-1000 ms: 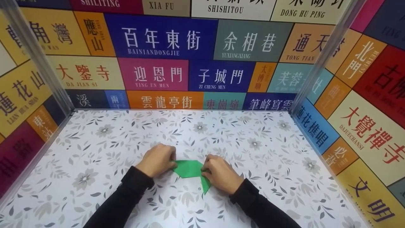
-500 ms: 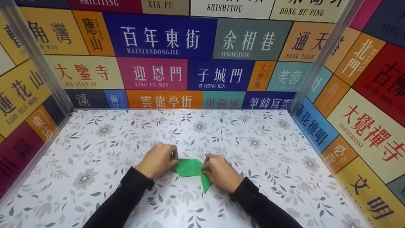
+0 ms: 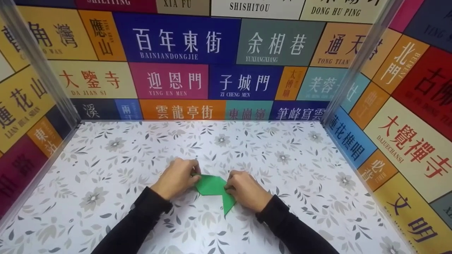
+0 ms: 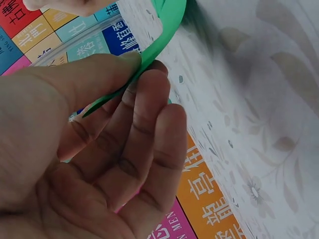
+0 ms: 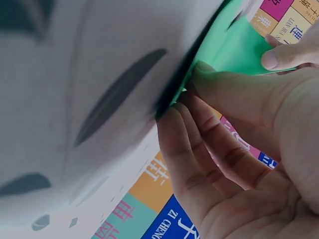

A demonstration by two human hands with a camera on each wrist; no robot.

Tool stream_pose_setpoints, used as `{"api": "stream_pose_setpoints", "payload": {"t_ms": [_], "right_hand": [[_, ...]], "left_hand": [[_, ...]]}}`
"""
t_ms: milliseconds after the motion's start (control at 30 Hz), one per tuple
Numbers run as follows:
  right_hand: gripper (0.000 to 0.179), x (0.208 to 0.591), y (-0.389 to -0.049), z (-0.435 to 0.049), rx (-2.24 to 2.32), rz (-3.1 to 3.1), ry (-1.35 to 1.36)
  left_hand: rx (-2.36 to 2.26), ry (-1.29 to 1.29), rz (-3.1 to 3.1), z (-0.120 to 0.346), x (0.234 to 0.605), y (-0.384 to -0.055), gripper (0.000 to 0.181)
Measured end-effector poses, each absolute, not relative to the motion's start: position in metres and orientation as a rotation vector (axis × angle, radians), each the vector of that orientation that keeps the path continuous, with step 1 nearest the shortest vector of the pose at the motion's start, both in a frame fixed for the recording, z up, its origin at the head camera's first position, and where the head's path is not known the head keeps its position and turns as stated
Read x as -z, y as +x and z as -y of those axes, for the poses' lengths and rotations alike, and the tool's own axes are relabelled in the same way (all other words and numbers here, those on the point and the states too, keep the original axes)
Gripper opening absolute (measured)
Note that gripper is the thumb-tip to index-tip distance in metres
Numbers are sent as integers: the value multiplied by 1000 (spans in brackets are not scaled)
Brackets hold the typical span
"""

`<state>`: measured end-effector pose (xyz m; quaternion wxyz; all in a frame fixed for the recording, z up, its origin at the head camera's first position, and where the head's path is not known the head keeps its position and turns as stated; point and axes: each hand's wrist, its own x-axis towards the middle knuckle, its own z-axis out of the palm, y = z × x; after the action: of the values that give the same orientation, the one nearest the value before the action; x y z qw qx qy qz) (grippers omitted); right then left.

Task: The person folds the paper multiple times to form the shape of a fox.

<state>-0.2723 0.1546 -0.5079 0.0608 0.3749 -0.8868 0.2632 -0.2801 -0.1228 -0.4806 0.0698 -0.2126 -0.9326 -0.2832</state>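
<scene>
A folded piece of green paper spans the gap between both hands, just over the table. Its right part bends down into a pointed flap. My left hand pinches the left end between thumb and fingers; in the left wrist view the paper's thin edge runs between thumb and fingertips. At the bend on the other side, my right hand pinches the paper. The right wrist view has its thumb on the green face, fingers behind it. The fingertips partly cover both ends of the paper.
A white tabletop with grey flowers and leaves lies under the hands. Colourful panels printed with place names wall it in at the back and on both sides. Clear strips run up the two back corners.
The head view has shifted slightly. The green paper's pointed flap has swung a little to the left and shows more. Both hands keep their pinch with little movement.
</scene>
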Motion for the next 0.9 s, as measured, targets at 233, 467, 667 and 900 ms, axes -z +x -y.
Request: {"api": "stream_pose_setpoints", "payload": {"t_ms": [233,467,667,900], "right_hand": [[13,508,-273,-156,-803,2695,1139],[13,508,-276,-159,-775,2702,1154],[12,509,-276,-159,-744,2682,1168],[11,509,-276,-158,-734,2699,1149]], "left_hand": [[882,-632,2776,120,485,-278,14],[882,-676,2691,114,494,-269,13],[896,-798,2649,106,499,-259,12],[888,-939,2628,94,504,-251,18]]}}
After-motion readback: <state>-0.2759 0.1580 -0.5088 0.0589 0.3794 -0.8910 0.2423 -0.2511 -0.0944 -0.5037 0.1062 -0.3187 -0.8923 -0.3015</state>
